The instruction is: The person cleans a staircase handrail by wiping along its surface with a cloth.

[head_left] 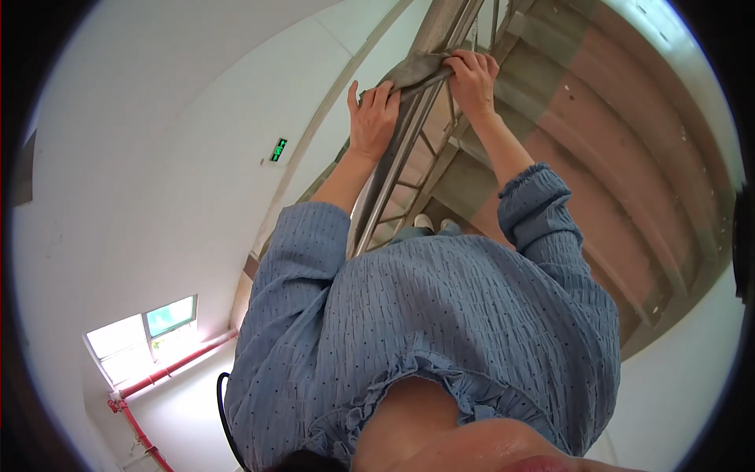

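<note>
A grey cloth [417, 72] is stretched between my two hands, draped over the metal handrail [387, 177] of a staircase. At the cloth's left end, my left hand [374, 118] has its fingers bent over the edge, with the thumb sticking up to the side. My right hand [473, 79] holds the other end, its fingers curled and the cloth gathered at the fingertips. Both forearms reach forward from rolled blue sleeves. The underside of the cloth is hidden.
Concrete stairs [605, 149] curve down the right side. Below the handrail run metal bars [425, 141]. My shoes [425, 222] stand near the railing. On the left are a white wall [173, 173], a green exit sign [278, 149], a window [145, 334] and red pipes [177, 364].
</note>
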{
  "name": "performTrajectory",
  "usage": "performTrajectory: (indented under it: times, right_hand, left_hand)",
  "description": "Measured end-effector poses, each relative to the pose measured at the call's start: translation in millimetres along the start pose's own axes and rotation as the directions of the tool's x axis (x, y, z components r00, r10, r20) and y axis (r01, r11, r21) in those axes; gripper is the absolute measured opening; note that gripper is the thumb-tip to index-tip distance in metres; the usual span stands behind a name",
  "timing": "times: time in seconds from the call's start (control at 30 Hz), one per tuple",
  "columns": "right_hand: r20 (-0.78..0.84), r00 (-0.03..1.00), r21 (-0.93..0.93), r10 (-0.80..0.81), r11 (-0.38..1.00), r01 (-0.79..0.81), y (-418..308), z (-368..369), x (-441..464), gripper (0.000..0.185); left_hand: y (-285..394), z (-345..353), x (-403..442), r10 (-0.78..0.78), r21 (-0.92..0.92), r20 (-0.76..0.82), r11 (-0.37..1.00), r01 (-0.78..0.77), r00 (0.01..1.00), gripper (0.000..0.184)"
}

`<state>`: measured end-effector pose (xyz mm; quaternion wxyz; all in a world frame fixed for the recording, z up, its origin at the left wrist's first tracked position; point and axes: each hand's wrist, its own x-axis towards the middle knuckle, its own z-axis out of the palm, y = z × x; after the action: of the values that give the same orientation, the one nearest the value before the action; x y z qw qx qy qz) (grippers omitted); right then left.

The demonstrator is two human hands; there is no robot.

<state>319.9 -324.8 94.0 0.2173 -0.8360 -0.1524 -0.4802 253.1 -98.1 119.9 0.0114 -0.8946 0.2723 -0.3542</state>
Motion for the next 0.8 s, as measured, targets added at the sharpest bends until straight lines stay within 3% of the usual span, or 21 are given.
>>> performTrajectory:
  times: [0.1, 0.13, 0.2, 0.3, 0.57, 0.67, 0.8]
  right_hand:
    - [0.040, 0.993, 0.028, 0.110, 0.993, -0.112, -10, 2, -13, 0.024]
    - [0.028, 0.994, 0.022, 0.107, 0.994, -0.107, -14, 3, -27, 0.024]
    - [0.150, 0.984, 0.082, 0.092, 0.991, -0.105, -19, 2, -49, 0.024]
    - [0.152, 0.985, 0.086, 0.083, 0.992, -0.097, -9, -3, -45, 0.022]
    - [-0.104, 0.990, -0.053, 0.092, 0.994, -0.097, 46, -7, 80, 0.025]
    - [-0.117, 0.988, -0.108, 0.098, 0.988, -0.111, 45, -6, 81, 0.026]
    - [0.025, 0.993, -0.062, 0.112, 0.992, -0.111, 24, -4, 28, 0.024]
  left_hand:
    - [2, -5, 5, 0.014, 0.047, 0.029, 0.999, -0.015, 0.999, 0.025]
    - [3, -9, -2, 0.024, 0.054, 0.072, 0.998, -0.028, 0.997, 0.026]
    - [1, -14, -12, 0.051, 0.060, 0.093, 0.997, -0.056, 0.994, 0.026]
    - [-6, -13, -2, 0.125, 0.041, 0.103, 0.991, -0.130, 0.987, 0.024]
    - [-33, -6, 139, 0.220, 0.233, -0.070, 0.952, -0.198, 0.973, 0.022]
    - [-30, 2, 136, 0.192, 0.237, -0.045, 0.955, -0.176, 0.980, 0.023]
    - [-24, 2, 78, 0.171, 0.158, -0.018, 0.973, -0.166, 0.985, 0.021]
